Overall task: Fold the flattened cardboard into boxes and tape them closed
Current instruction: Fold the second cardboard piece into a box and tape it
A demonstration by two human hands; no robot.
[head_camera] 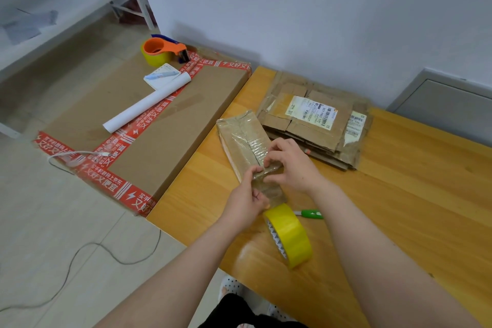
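Observation:
A small brown cardboard box, wrapped in clear tape, lies on the wooden table. A strip of clear tape runs from the yellow tape roll up to the box's near end. My left hand pinches the strip's left edge, just above the roll. My right hand pinches the strip's upper end at the box. A stack of flattened cardboard with shipping labels lies behind the box.
A green-handled cutter lies right of the roll. Left of the table sits a large flat carton with red tape, bearing a white paper roll, a notepad with pen and an orange tape dispenser. A cable trails on the floor.

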